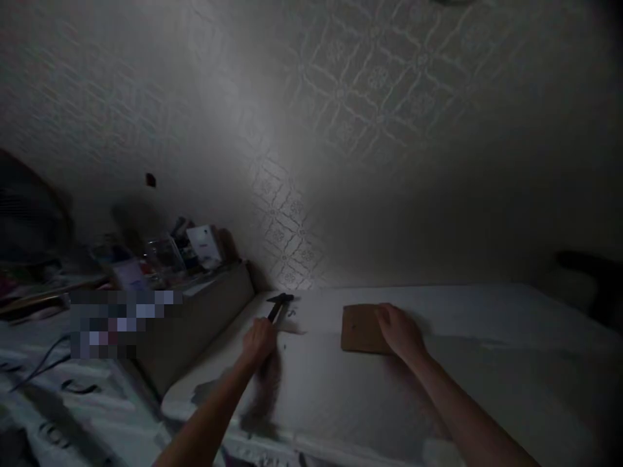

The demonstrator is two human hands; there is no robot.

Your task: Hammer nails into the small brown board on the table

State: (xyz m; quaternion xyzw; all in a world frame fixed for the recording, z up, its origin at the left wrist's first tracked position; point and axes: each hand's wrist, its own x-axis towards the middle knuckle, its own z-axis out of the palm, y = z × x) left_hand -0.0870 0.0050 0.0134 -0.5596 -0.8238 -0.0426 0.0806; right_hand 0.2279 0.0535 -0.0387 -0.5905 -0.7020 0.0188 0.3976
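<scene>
My left hand (pixel 259 338) is wrapped round the dark handle of a hammer (pixel 280 299), its head pointing away from me above the white tabletop (pixel 311 376). A few small dark bits (pixel 291 312), perhaps nails, lie close to the hammer head. On the right, my right hand (pixel 399 331) grips the right edge of a flat brown board (pixel 363 329), thumb on its upper face. A small dark spot shows on the board. The fingers under or behind the board are hidden.
At the left stands a white dresser (pixel 87 389) crowded with small items, a white box (pixel 204 243) among them. A round dark fan (pixel 29 207) is at the far left. Patterned wallpaper (pixel 379 117) covers the wall behind the table. A dark curved object (pixel 591 266) is at the far right.
</scene>
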